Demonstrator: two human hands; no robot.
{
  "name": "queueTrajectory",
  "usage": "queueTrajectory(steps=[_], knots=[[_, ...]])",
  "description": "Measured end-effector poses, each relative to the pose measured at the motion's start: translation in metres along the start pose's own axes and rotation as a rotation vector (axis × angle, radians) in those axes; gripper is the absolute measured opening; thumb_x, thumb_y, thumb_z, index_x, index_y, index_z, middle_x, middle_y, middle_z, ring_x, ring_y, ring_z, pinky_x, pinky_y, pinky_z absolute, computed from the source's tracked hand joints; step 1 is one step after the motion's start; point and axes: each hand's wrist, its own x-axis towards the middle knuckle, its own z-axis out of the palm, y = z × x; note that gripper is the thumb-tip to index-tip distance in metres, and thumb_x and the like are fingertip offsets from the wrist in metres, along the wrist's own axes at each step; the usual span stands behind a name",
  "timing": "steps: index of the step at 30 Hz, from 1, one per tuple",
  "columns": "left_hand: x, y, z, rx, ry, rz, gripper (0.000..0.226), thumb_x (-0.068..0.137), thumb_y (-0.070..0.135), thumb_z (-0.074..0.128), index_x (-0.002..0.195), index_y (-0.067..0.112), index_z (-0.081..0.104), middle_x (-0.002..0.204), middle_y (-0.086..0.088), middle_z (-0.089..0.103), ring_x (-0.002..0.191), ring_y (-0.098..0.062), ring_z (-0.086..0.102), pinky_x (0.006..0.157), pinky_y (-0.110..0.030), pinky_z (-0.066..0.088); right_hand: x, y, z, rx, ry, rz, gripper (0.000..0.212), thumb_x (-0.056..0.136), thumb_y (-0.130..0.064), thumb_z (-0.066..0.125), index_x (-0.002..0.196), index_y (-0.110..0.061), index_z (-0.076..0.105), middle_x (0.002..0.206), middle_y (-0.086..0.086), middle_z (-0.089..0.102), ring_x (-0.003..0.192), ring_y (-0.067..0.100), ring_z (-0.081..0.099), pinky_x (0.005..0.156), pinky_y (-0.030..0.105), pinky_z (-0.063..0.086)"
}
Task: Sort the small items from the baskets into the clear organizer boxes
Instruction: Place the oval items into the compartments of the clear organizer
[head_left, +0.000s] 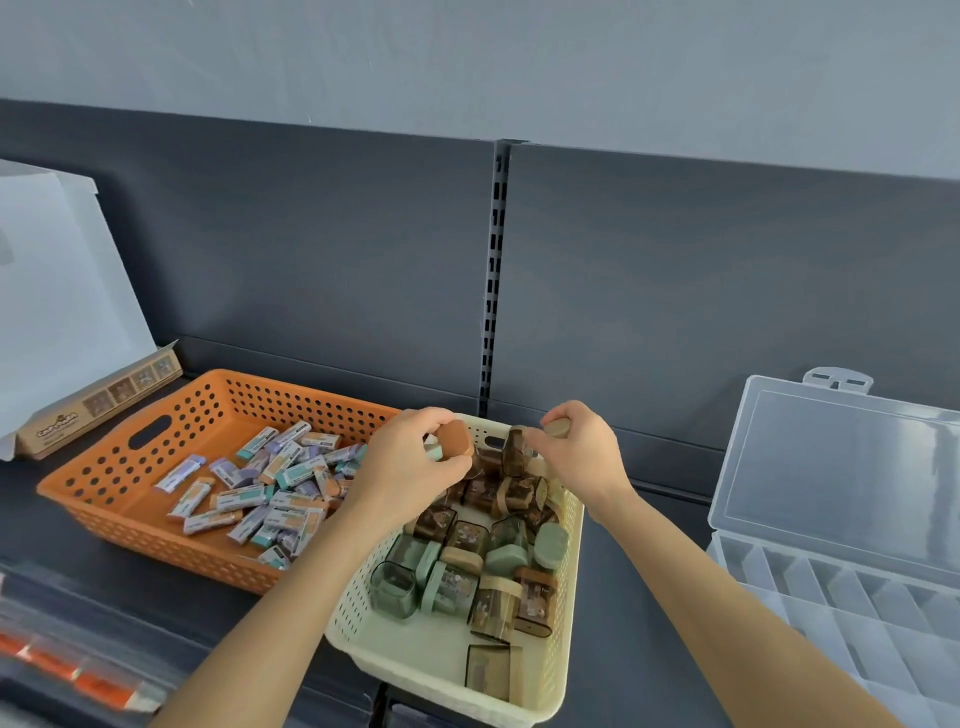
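Above the cream basket (570, 597), the left hand (405, 467) grasps a brown-lidded container (454, 439), the right hand (582, 457) a beige-lidded container (557, 428): pick-up step. Next, probably, both cross rightward to the clear organizer box (841, 587).

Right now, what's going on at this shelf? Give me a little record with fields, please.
left hand: holds a brown case over the cream basket
right hand: holds a beige case
cream basket: green, brown and beige cases inside
orange basket: left of the cream one, holds small packs
organizer: at right, lid open
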Motion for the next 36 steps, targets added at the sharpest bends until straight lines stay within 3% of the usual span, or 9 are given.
queueTrajectory(steps=[2, 6, 9, 12, 19, 23, 26, 29, 36], knots=[[-0.003, -0.005, -0.003, -0.052, 0.004, -0.033, 0.034, 0.077, 0.026, 0.072, 0.11, 0.028, 0.063, 0.106, 0.014, 0.06, 0.101, -0.004, 0.052, 0.073, -0.01, 0.033, 0.008, -0.003, 0.005, -0.07, 0.01, -0.035, 0.036, 0.083, -0.037, 0.068, 0.112, -0.017, 0.058, 0.09, -0.006, 0.062, 0.081, 0.016, 0.062, 0.073, 0.035, 0.056], [-0.008, -0.009, -0.011, -0.12, -0.013, -0.061, 0.028, 0.077, 0.027, 0.073, 0.104, 0.032, 0.063, 0.105, 0.02, 0.06, 0.102, 0.002, 0.051, 0.082, -0.019, 0.037, 0.017, -0.01, 0.014, -0.247, -0.02, -0.05, 0.048, 0.087, -0.036, 0.064, 0.127, -0.012, 0.052, 0.078, -0.01, 0.059, 0.072, 0.014, 0.062, 0.07, 0.031, 0.053], [-0.012, -0.01, -0.016, -0.158, -0.028, -0.072, 0.025, 0.077, 0.027, 0.073, 0.096, 0.037, 0.061, 0.098, 0.029, 0.058, 0.098, 0.011, 0.049, 0.078, -0.014, 0.035, 0.018, -0.008, 0.018, -0.333, -0.082, -0.005, 0.045, 0.085, -0.039, 0.066, 0.121, -0.013, 0.059, 0.099, 0.002, 0.066, 0.085, 0.022, 0.065, 0.076, 0.039, 0.057], [-0.014, -0.014, -0.019, -0.202, -0.025, -0.088, 0.024, 0.076, 0.027, 0.074, 0.092, 0.04, 0.061, 0.096, 0.027, 0.062, 0.1, 0.011, 0.051, 0.08, -0.017, 0.037, 0.013, -0.004, 0.023, -0.354, -0.151, 0.001, 0.035, 0.079, -0.038, 0.072, 0.106, -0.017, 0.063, 0.094, -0.001, 0.064, 0.077, 0.018, 0.064, 0.071, 0.036, 0.058], [-0.018, -0.019, -0.02, -0.214, -0.056, -0.097, 0.023, 0.078, 0.028, 0.074, 0.089, 0.041, 0.059, 0.096, 0.027, 0.06, 0.097, 0.014, 0.049, 0.074, -0.01, 0.032, 0.002, 0.0, 0.028, -0.483, -0.182, -0.073, 0.036, 0.078, -0.039, 0.073, 0.102, -0.02, 0.055, 0.085, -0.006, 0.057, 0.076, 0.014, 0.057, 0.071, 0.032, 0.052], [-0.017, -0.022, -0.021, -0.233, -0.078, -0.109, 0.022, 0.077, 0.028, 0.074, 0.093, 0.037, 0.061, 0.099, 0.024, 0.061, 0.102, 0.008, 0.05, 0.08, -0.02, 0.035, 0.002, -0.006, 0.026, -0.419, -0.197, -0.094, 0.046, 0.079, -0.044, 0.07, 0.116, -0.021, 0.056, 0.099, -0.004, 0.061, 0.083, 0.014, 0.057, 0.07, 0.029, 0.051], [-0.018, -0.025, -0.023, -0.248, -0.087, -0.11, 0.022, 0.077, 0.029, 0.074, 0.094, 0.036, 0.062, 0.098, 0.02, 0.064, 0.102, 0.002, 0.055, 0.078, -0.017, 0.035, 0.004, -0.017, 0.026, -0.455, -0.291, -0.125, 0.059, 0.081, -0.043, 0.07, 0.132, -0.023, 0.049, 0.118, 0.0, 0.06, 0.095, 0.015, 0.056, 0.06, 0.019, 0.04], [-0.021, -0.027, -0.027, -0.255, -0.088, -0.101, 0.02, 0.078, 0.03, 0.073, 0.089, 0.04, 0.06, 0.099, 0.022, 0.063, 0.103, 0.004, 0.052, 0.08, -0.019, 0.035, 0.002, -0.021, 0.033, -0.52, -0.339, -0.159, 0.059, 0.081, -0.041, 0.07, 0.133, -0.022, 0.049, 0.122, -0.001, 0.059, 0.107, 0.019, 0.056, 0.071, 0.022, 0.038], [-0.026, -0.033, -0.033, -0.234, -0.077, -0.092, 0.023, 0.079, 0.031, 0.073, 0.098, 0.036, 0.061, 0.102, 0.025, 0.06, 0.101, 0.007, 0.05, 0.075, -0.011, 0.032, -0.007, -0.016, 0.046, -0.472, -0.196, -0.202, 0.041, 0.08, -0.032, 0.071, 0.117, -0.023, 0.058, 0.11, -0.002, 0.064, 0.087, 0.012, 0.054, 0.071, 0.023, 0.043]])
